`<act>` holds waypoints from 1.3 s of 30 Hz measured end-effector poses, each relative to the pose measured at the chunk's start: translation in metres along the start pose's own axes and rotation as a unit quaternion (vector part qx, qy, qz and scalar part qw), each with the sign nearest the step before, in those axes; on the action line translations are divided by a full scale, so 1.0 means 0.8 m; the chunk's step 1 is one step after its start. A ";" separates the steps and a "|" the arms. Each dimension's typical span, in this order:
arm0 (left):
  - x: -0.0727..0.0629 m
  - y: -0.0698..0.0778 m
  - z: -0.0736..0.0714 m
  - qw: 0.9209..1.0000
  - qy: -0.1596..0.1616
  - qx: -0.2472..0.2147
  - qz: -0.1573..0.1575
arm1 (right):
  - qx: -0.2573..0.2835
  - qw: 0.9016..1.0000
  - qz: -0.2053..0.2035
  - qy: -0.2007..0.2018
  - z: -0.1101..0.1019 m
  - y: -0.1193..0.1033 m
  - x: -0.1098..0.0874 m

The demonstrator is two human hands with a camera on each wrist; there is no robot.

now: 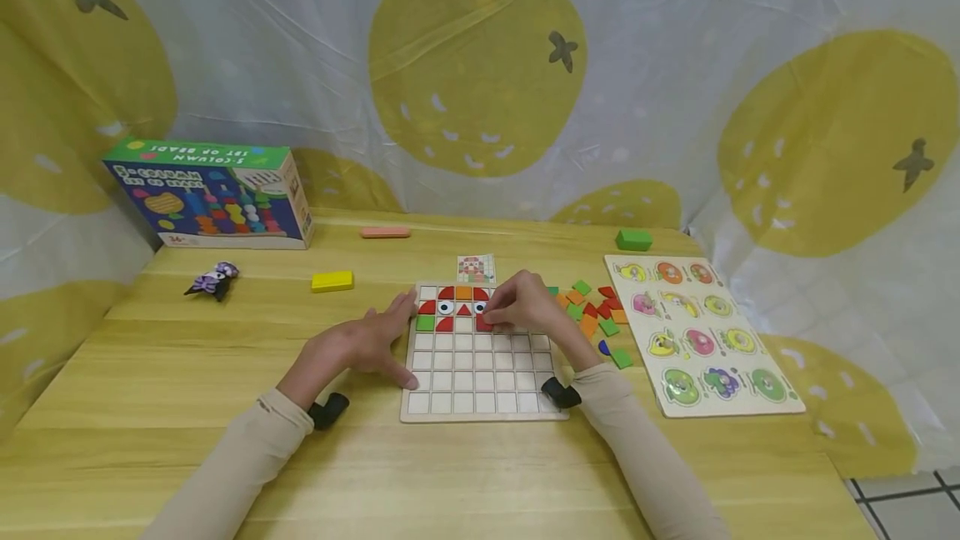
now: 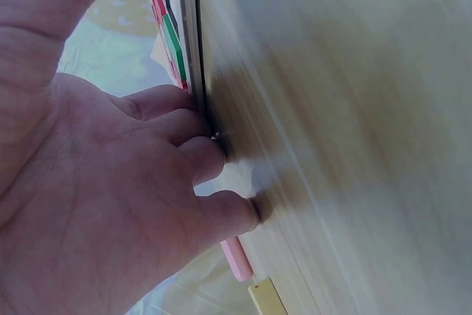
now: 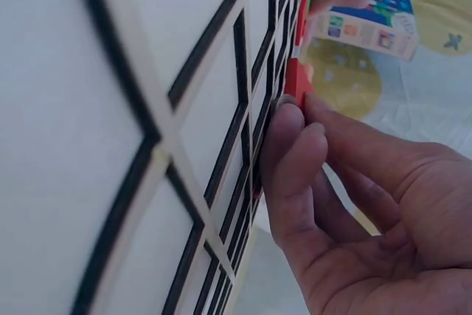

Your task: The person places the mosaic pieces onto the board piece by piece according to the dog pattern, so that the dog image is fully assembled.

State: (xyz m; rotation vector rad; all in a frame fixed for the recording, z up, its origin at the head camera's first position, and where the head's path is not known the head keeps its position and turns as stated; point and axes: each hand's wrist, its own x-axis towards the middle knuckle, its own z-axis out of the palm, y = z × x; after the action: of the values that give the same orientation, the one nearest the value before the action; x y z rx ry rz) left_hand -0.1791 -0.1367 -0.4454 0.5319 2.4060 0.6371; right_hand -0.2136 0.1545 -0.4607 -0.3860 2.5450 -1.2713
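A wooden grid board [image 1: 480, 390] lies flat on the table, its top rows partly filled with red, orange and green tiles and two eye tiles. My right hand [image 1: 516, 305] reaches over its upper right part and pinches a red tile [image 1: 483, 324] down at a cell. In the right wrist view the fingertips [image 3: 293, 132] press the red tile [image 3: 298, 82] against the grid. My left hand [image 1: 375, 344] rests on the table with straight fingers against the board's left edge [image 2: 193, 49]. The left wrist view shows its fingertips [image 2: 221, 160] touching the tabletop beside that edge.
Loose coloured tiles [image 1: 592, 311] lie right of the board, beside a fruit peg puzzle [image 1: 697, 332]. A pattern card [image 1: 476, 267] sits behind the board. Further off are a yellow block [image 1: 332, 280], pink block [image 1: 385, 232], green block [image 1: 633, 238], toy bird [image 1: 213, 277] and bead-set box [image 1: 210, 194].
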 end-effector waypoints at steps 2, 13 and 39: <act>0.000 0.000 0.000 1.000 0.000 0.001 0.002 | 0.017 1.000 0.013 0.002 0.003 -0.002 0.000; 0.001 0.000 0.000 1.000 0.001 0.004 0.002 | -0.033 0.999 0.019 0.007 0.006 -0.009 -0.001; -0.002 0.000 0.001 1.000 0.002 0.007 -0.001 | 0.016 0.994 -0.092 0.059 -0.119 0.078 -0.035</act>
State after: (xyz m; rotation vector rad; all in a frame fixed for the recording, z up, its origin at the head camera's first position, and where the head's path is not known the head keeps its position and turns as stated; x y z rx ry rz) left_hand -0.1777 -0.1372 -0.4451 0.5354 2.4156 0.6222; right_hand -0.2288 0.2703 -0.4524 -0.5649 2.6341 -1.4378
